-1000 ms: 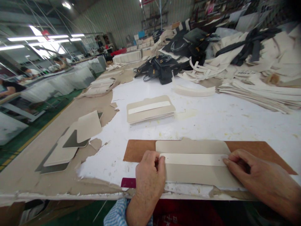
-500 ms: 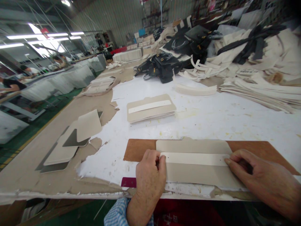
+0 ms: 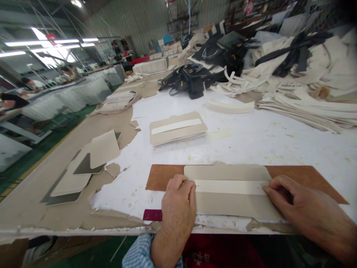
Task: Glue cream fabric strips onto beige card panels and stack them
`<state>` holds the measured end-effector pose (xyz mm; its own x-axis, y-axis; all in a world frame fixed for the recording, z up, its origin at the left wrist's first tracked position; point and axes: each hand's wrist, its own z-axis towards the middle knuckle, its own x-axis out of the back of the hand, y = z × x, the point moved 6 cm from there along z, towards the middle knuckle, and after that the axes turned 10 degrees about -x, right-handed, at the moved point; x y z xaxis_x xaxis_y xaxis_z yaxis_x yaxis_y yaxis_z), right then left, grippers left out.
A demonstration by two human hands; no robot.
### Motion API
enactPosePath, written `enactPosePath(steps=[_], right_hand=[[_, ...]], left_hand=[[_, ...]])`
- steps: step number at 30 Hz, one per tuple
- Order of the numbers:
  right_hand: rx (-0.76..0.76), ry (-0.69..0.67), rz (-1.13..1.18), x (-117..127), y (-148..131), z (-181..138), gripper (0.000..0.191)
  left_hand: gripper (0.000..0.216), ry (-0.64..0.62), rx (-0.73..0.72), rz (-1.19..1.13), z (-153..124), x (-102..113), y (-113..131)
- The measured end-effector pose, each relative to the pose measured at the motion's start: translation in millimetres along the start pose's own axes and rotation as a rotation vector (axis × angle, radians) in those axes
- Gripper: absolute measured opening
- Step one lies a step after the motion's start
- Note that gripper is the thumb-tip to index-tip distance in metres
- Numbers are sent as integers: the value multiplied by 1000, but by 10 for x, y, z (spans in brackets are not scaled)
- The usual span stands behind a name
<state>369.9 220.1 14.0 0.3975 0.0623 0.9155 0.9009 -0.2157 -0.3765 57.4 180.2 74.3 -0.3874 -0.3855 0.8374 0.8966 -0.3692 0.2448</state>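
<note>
A beige panel (image 3: 231, 207) with rounded upper corners lies near the table's front edge, over a brown board (image 3: 309, 182) that shows past both its sides. Across the panel runs a narrow white strip (image 3: 228, 187) with a small dark hole visible near each end. My left hand (image 3: 179, 199) is closed at the strip's left end, its fingertips partly hidden behind the knuckles. At the right end, my right hand (image 3: 290, 197) pinches the strip between thumb and fingers, close against the panel.
Beyond the board sits a stack of beige panels (image 3: 178, 130), a white strip on its top one. Loose beige and grey pieces (image 3: 83, 171) lie at left. A dark red piece (image 3: 152, 214) is beside my left wrist. Black bags (image 3: 192, 80) and cream strips (image 3: 306, 108) are heaped behind.
My left thumb and fingers have drawn closer together over the strip's left end. My right hand stays pinched at the other end; the panel and strip look unmoved.
</note>
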Motion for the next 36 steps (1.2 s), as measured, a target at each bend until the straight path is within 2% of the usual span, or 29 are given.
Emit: enactPosePath(steps=[2,6,9,11,14,16,20,26,33,36], right_hand=[[99,90,10,18,-72,-34,37],[424,312,-2,119,-309,-192,31],[543,413,-145,201,-467,-322,32],[600,431,-251,236,-562,-409,35],[667,448,-384,248,-665,-535,56],[697,454,-441,232,-702,-595,66],[696,462,-432,212,-698,-634,69],[701,438,-388,170,-587,-636,61],[751,444,-421,130,-447,-633,49],[694,457,-335,239,-347,-570,39]], left_hand=[[16,-28,-87,69,11,-5,34],[21,-68,-201,107,7,15,79],[39,-155,-269,188,-30,15,187],[49,-207,-272,262,-60,13,278],[84,-202,-250,329,-79,18,414],[97,-193,-251,356,-77,1,474],[92,-192,-245,369,-79,-24,463],[84,-198,-302,390,-127,1,404],[87,-106,-363,371,-180,6,379],[67,-85,-359,276,-273,11,255]])
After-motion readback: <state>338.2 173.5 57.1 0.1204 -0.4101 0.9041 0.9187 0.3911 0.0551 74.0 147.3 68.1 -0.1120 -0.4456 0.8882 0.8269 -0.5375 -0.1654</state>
